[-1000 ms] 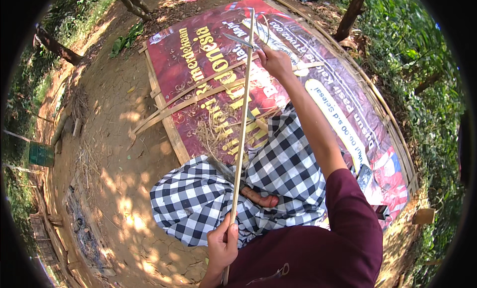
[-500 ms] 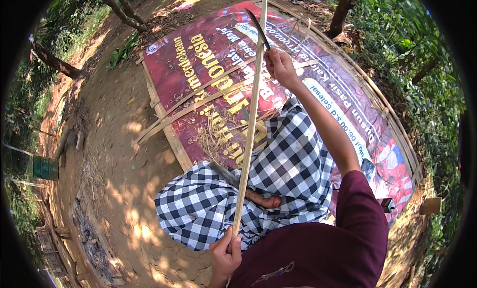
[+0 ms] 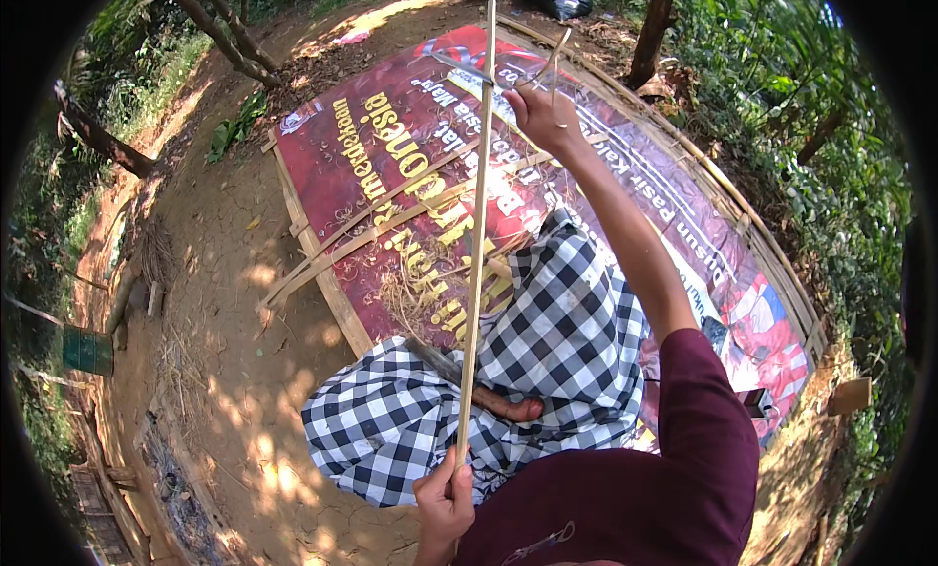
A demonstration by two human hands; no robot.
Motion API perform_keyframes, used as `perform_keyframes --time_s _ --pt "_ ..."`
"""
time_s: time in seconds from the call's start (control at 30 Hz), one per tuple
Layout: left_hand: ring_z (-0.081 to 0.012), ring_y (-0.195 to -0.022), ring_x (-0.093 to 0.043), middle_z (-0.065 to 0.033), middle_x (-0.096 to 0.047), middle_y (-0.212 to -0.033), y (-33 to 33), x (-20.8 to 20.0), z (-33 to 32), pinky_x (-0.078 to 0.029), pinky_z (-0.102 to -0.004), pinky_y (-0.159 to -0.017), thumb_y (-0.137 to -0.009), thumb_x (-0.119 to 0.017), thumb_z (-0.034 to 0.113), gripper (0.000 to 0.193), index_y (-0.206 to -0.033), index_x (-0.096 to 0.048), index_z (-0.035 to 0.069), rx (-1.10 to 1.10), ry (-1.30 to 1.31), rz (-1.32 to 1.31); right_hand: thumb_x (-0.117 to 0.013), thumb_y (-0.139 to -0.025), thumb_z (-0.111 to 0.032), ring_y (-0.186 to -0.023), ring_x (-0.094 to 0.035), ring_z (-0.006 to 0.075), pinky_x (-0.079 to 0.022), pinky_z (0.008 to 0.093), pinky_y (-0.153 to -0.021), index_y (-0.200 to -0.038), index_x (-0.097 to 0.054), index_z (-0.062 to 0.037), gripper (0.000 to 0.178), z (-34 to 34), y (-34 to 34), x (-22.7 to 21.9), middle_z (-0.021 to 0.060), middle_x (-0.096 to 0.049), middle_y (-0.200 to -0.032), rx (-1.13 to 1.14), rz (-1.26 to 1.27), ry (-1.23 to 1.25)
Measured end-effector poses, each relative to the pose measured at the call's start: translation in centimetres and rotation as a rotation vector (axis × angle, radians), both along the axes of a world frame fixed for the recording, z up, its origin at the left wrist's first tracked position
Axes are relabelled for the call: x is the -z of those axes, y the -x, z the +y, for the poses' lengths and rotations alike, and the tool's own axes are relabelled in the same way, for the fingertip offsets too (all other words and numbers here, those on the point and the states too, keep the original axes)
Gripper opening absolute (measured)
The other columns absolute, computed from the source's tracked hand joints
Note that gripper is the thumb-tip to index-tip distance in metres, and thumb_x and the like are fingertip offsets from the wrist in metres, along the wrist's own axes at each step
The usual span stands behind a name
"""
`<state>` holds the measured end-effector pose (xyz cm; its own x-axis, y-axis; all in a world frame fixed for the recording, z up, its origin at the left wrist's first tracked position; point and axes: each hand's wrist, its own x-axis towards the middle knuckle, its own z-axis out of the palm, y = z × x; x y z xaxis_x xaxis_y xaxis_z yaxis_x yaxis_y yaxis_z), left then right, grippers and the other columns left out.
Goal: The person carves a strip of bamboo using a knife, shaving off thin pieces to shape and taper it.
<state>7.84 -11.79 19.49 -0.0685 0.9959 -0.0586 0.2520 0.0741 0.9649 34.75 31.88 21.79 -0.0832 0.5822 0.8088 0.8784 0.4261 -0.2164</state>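
My left hand (image 3: pixel 446 503) is closed around the near end of a long, thin pale bamboo strip (image 3: pixel 477 263), which slants away from me past my lap. At its far part, my right hand (image 3: pixel 547 122) grips a knife (image 3: pixel 457 66); the blade lies across the strip and points left. Thin curled shavings (image 3: pixel 559 63) stick up beside the right hand. Across my lap, on a black-and-white checkered cloth (image 3: pixel 576 322), rests a second blade with a curved brown wooden handle (image 3: pixel 508 406); the strip partly covers it.
A large red printed banner (image 3: pixel 342 166) covers a low platform edged with wood (image 3: pixel 337 297). Loose strips (image 3: pixel 391 205) and a heap of shavings (image 3: pixel 415 288) lie on it. Tree trunks (image 3: pixel 653 34) stand beyond, and a green container (image 3: pixel 88 349) is at far left.
The knife has swung from pointing away to lying across the strip, and my right hand has shifted slightly away. The strip's far tip now shows. Curled shavings appear by the right hand.
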Motion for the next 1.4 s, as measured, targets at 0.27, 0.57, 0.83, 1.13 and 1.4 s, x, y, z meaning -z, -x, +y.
perform_keyframes --time_s 0.27,0.57,0.83,1.13,1.4 --pt "-0.0038 -0.046 -0.038 -0.0024 -0.041 -0.05 1.6 0.9 -1.1 -0.029 -0.023 -0.042 -0.085 -0.06 0.008 0.031 -0.11 -0.059 -0.01 0.007 -0.09 0.25 -0.045 -0.097 -0.032 -0.046 -0.047 0.0201 -0.038 0.0351 -0.047 -0.084 -0.06 -0.0029 0.035 0.2 0.2 2.7 0.013 -0.048 -0.053 -0.565 0.415 0.204" --pt "-0.0083 -0.044 -0.048 -0.0046 -0.051 -0.053 2.7 3.4 0.0 -0.036 -0.0248 -0.043 -0.081 -0.062 0.008 0.015 -0.088 -0.06 -0.004 -0.015 -0.13 0.253 -0.049 -0.095 -0.026 -0.053 -0.049 0.0328 -0.037 0.0397 -0.051 -0.079 -0.055 -0.0057 0.027 -5.4 3.3 -0.4 0.0136 -0.047 -0.058 -0.626 0.133 0.264" --pt "-0.0155 -0.045 -0.057 -0.0061 -0.054 -0.052 2.1 8.0 0.0 -0.042 -0.0284 -0.044 -0.075 -0.065 0.007 0.01 -0.08 -0.058 0.002 0.066 -0.361 0.47 -0.062 -0.09 -0.026 -0.049 -0.033 0.0044 -0.026 0.0265 -0.046 -0.077 -0.055 -0.0051 0.025 -10.4 6.3 -0.8 -0.0063 -0.036 -0.053 -0.893 0.721 0.544" --pt "-0.0103 -0.05 -0.056 -0.0131 -0.061 -0.071 0.6 2.8 6.4 -0.045 -0.0213 -0.046 -0.098 -0.045 0.027 0.03 -0.1 -0.049 -0.003 0.164 -0.073 -0.312 -0.065 -0.087 -0.016 -0.042 -0.037 0.0027 -0.024 0.0247 -0.041 -0.083 -0.056 -0.0052 0.015 -17.8 11.8 -2.3 -0.0047 -0.04 -0.046 -0.967 0.545 0.65" --pt "-0.0023 -0.039 -0.028 0.0043 -0.03 -0.052 0.5 -1.8 9.8 -0.022 -0.0196 -0.035 -0.102 -0.035 0.027 0.031 -0.081 -0.043 0.005 0.111 -0.027 -0.632 -0.051 -0.085 -0.056 -0.057 -0.059 0.0239 -0.044 0.0357 -0.048 -0.076 -0.047 -0.0106 0.047 -19.7 11.9 -2.4 0.005 -0.051 -0.06 -0.889 -0.243 0.173"
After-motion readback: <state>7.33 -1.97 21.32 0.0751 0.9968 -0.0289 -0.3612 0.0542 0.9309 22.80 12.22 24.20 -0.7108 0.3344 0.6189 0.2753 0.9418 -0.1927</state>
